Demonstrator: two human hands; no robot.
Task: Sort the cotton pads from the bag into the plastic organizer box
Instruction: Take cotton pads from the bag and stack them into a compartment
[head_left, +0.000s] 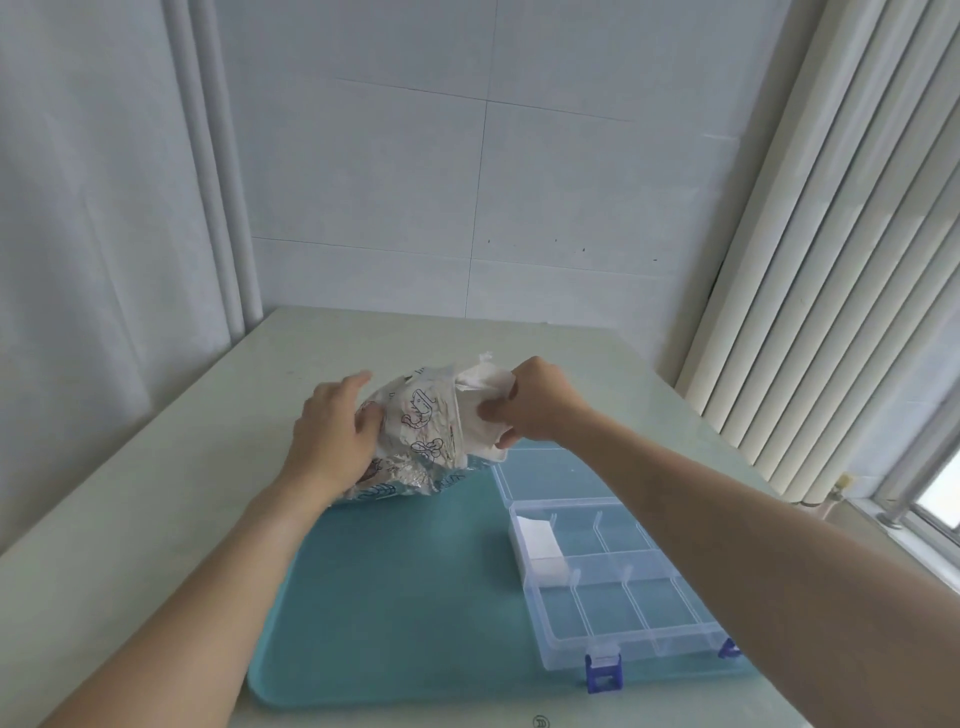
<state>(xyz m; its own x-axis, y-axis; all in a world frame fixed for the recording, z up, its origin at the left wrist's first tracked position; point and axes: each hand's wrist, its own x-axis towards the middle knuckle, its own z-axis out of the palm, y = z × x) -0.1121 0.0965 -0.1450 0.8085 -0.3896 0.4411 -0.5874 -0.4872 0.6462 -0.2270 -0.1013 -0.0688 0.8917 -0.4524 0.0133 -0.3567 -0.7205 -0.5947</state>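
Cotton pads (480, 402) are pinched by right hand (535, 408) from bag (415, 436) gripped by left hand (332, 431); next, placement in organizer box (623, 587) below right hand likely.

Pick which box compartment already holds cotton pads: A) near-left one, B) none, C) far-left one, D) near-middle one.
C: white pads fill the far-left compartment of the box; the other visible compartments show only the teal mat through clear plastic.

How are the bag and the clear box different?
The bag is crinkly, printed with drawings and held up by both hands; the box is stiff, see-through and lies open on the teal mat. The bag looks stuffed; the box's compartments are mostly empty. Both hold white pads.
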